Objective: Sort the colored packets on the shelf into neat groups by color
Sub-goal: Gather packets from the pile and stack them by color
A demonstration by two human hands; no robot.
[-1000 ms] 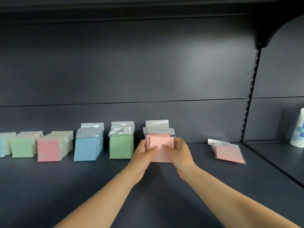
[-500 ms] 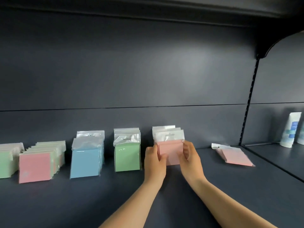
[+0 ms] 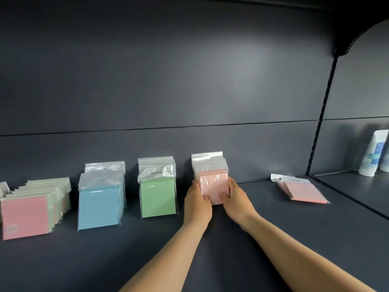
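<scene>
Both hands (image 3: 197,204) lowered, gripping pink packets (image 3: 213,186) upright on dark shelf (image 3: 263,232), grey back panel (image 3: 168,81)

dim | soft glare on back panel (image 3: 248,66) | edges bowed

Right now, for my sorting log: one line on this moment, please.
step: squaring pink stack | left hand: holds it | right hand: holds it | flat pink packets: unsorted
</scene>
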